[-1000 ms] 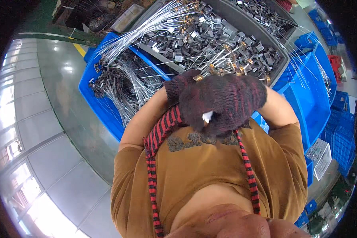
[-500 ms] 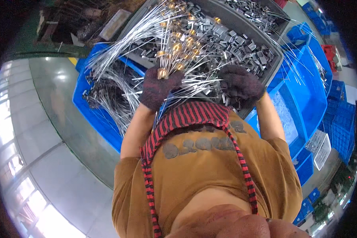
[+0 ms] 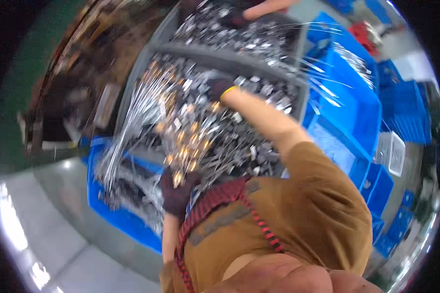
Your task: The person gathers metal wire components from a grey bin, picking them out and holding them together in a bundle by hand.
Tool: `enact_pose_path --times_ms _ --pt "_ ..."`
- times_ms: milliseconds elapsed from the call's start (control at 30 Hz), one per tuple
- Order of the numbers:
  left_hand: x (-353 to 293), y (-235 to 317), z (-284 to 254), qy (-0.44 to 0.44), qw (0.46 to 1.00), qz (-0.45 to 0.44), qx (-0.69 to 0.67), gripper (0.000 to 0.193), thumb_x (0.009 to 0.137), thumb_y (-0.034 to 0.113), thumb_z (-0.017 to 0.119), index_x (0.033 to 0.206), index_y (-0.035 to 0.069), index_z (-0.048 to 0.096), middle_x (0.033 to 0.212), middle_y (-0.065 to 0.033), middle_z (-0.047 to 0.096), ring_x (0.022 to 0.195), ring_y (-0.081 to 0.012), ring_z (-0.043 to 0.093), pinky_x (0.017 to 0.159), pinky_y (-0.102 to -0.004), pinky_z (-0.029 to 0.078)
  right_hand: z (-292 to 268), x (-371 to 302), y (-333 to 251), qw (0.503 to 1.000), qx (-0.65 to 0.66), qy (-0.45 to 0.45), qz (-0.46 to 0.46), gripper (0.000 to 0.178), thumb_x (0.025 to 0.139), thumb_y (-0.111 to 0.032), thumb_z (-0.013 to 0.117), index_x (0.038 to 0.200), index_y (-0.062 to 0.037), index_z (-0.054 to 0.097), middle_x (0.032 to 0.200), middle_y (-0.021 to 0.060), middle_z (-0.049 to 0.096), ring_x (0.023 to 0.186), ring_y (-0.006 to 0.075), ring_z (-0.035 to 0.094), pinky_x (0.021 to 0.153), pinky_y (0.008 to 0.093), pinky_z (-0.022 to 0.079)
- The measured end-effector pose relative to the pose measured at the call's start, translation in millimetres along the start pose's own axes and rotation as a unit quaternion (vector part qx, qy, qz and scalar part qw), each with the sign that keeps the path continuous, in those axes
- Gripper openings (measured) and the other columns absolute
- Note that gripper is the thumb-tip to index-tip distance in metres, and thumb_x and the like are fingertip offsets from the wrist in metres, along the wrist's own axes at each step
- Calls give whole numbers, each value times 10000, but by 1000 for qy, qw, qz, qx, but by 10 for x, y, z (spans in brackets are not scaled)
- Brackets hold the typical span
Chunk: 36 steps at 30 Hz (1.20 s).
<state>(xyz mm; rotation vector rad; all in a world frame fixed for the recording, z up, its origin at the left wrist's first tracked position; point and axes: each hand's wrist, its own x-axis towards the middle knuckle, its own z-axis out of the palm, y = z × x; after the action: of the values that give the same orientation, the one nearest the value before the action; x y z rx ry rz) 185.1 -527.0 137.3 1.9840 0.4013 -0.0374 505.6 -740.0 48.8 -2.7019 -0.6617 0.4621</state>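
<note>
My left hand point(image 3: 177, 196), in a dark knit glove, is closed near my apron point(image 3: 215, 198) around a bunch of thin metal rods with brass-coloured ends point(image 3: 193, 141). The rods fan out over the grey bin point(image 3: 127, 105). My right arm stretches across this bin. At its far side my dark-gloved right hand point(image 3: 221, 89), with a yellow cuff edge, is among small grey metal pieces point(image 3: 266, 90). Motion blur hides its fingers. More long silvery rods point(image 3: 127, 132) lie along the bin's left side.
Beyond, a second grey bin point(image 3: 215, 52) holds similar pieces; another person's gloved hand point(image 3: 235, 19) reaches into it. Blue bins stand at left point(image 3: 124, 232) and right point(image 3: 354, 129), the left one holding rods. A white basket point(image 3: 391, 151) stands farther right.
My right hand has moved from the bin's near right side to its far side. My view has shifted and turned. Another person's hand has appeared at the top.
</note>
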Motion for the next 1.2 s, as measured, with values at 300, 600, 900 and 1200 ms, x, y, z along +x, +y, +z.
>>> enact_pose_path --times_ms 300,600,900,1200 --pt "-145 137 28 -50 971 -63 -224 312 851 -26 786 1142 13 682 1004 -68 745 860 -172 695 769 -339 578 321 -139 113 998 -24 -63 16 328 863 -299 661 1113 -137 800 1176 128 767 1069 354 738 884 488 582" --pt "-283 221 131 -23 972 26 -232 328 841 -44 762 1161 2 707 1064 -78 763 895 -164 713 788 -326 585 239 -192 636 996 49 58 48 445 851 -430 694 1095 -64 762 1006 180 769 881 369 748 811 473 576" --pt "-175 85 173 -23 985 115 -127 213 823 73 770 1019 18 707 870 -41 708 776 -170 629 704 -359 520 791 -1589 -21 938 183 67 -288 232 831 -208 697 1024 -83 732 916 192 720 883 393 718 850 454 570" --pt "-291 14 92 31 980 195 -32 323 840 121 797 1146 42 729 998 -58 762 901 -197 698 798 -376 555 -117 -2130 -183 836 542 -86 -23 328 899 -146 725 1209 -39 719 1057 60 720 888 135 654 789 309 549"
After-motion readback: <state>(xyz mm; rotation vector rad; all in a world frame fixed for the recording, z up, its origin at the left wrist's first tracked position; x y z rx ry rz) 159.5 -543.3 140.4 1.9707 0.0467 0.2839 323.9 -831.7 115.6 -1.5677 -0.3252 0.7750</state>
